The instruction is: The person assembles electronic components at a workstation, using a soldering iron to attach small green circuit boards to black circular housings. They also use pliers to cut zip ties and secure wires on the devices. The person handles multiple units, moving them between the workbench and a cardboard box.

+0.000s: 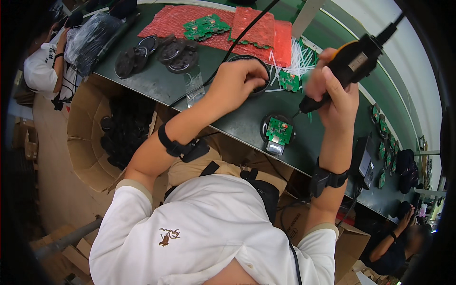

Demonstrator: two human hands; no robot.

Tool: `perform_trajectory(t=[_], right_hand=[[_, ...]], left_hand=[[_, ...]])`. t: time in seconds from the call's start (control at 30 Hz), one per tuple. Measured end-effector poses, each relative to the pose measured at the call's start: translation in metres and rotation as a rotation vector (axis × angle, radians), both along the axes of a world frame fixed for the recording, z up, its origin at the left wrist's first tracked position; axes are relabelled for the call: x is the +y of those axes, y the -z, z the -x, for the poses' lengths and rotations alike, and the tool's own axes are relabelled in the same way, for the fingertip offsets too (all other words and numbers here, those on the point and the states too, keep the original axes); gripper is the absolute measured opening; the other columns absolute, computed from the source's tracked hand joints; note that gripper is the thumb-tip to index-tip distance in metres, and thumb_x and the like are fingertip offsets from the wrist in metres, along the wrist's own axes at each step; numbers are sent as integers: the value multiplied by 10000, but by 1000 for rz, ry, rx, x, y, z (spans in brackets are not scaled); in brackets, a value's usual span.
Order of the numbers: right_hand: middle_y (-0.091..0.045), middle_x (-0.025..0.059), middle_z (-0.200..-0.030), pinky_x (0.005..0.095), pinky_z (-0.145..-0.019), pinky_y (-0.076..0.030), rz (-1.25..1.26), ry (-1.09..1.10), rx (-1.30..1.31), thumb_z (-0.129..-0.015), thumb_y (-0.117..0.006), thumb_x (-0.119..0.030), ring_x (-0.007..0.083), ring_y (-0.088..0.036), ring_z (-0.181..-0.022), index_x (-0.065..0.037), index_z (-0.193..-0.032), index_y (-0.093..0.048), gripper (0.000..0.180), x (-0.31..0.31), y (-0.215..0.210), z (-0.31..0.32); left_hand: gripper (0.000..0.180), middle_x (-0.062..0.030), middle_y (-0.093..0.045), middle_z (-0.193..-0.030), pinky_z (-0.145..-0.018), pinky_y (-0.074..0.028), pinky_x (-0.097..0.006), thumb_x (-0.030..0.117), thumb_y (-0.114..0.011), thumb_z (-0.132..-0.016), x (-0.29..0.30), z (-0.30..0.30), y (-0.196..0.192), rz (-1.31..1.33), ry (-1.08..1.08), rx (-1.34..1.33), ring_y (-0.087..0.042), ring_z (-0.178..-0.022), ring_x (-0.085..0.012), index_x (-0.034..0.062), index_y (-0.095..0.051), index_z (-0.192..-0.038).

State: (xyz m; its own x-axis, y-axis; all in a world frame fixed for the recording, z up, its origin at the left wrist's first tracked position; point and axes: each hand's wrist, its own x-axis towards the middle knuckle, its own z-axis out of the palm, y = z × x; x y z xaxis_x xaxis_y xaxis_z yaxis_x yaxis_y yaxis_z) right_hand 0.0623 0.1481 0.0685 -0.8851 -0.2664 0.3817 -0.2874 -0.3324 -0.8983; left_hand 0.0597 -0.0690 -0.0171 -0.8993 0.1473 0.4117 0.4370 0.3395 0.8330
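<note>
My right hand [336, 95] is wrapped round a black electric screwdriver [351, 64], its tip pointing down and left. Just below that tip, a green circuit board [279, 131] sits on a round black housing [264, 124] on the table, with a small clear-and-grey part [275, 148] at its near edge. Over a round black dish [264, 66], my left hand [237, 80] has its fingers curled and pinched together; whatever they hold is hidden or too small to name. The screwdriver's cord runs up and out at the upper right.
Several round black housings [178, 54] lie at the back left. Behind are red bubble wrap [164, 21], stacked green boards [206, 27] and white strips [304, 59]. A cardboard box [85, 137] with black parts stands left. Other people [40, 71] sit left and lower right.
</note>
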Motion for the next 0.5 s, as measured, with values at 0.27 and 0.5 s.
perform_trajectory(t=[0.27,0.5], right_hand=[[-474,7,-626,272,-483,-366,51,170,48,-974,-655,-71,93,-439,-482,9,-1184,-550,249,-18,2,-25],[-546,41,-624,259,-431,-379,220,153,107,-909,-702,16,102,-482,-459,47,-1123,-575,251,-31,9,-27]], left_hand=[[83,-38,-727,-851,-680,-532,-249,-30,-718,-895,27,-52,21,-203,168,-343,-647,-742,-75,-19,-736,-975],[142,-82,-766,-899,-752,-570,-267,-18,-735,-895,28,-55,21,-165,183,-238,-719,-845,-117,-24,-738,-1037]])
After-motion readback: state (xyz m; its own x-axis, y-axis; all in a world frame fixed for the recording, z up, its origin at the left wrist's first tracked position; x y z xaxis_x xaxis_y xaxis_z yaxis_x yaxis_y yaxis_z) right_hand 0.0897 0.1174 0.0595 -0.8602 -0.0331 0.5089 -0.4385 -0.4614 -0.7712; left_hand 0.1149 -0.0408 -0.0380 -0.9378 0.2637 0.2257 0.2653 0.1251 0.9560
